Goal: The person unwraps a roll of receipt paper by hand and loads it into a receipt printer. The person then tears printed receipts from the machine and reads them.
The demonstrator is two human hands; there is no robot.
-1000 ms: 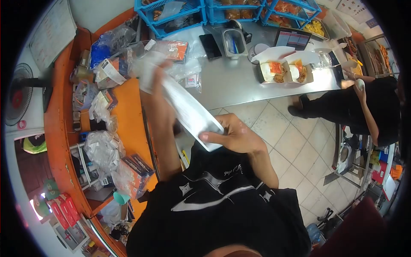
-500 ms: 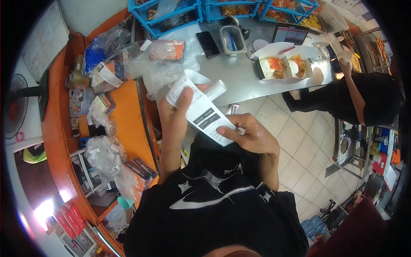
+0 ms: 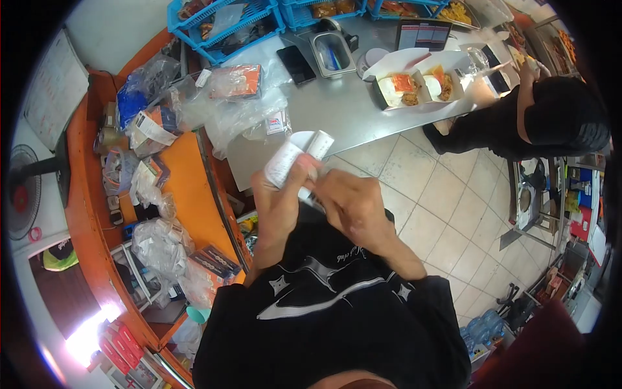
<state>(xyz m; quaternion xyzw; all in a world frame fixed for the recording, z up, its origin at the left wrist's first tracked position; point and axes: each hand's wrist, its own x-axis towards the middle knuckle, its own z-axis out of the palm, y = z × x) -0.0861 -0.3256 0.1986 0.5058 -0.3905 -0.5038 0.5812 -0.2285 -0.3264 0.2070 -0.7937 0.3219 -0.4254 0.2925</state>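
In front of my chest, both hands meet on a white printed receipt strip [image 3: 283, 163]. My left hand [image 3: 280, 206] is closed on it, thumb across the paper. A curled end of the strip stands up above my fingers. My right hand [image 3: 353, 204] is closed beside the left one, fingers bunched at the paper's lower part, slightly blurred. Most of the strip's lower length is hidden behind the hands. Beyond them, a plastic bag [image 3: 249, 110] lies on the metal counter [image 3: 324, 107].
Two open food boxes [image 3: 392, 104] stand on the counter, near a black phone [image 3: 296, 65], a metal container [image 3: 332, 55] and a screen [image 3: 422, 34]. Blue baskets [image 3: 227, 35] line the back. A co-worker [image 3: 564, 117] in black is at the right. Bagged packages sit along an orange shelf [image 3: 184, 172].
My right hand has moved up and left toward my left hand. The receipt's long lower part, spread flat before, is now mostly gathered or hidden. The view has shifted slightly.
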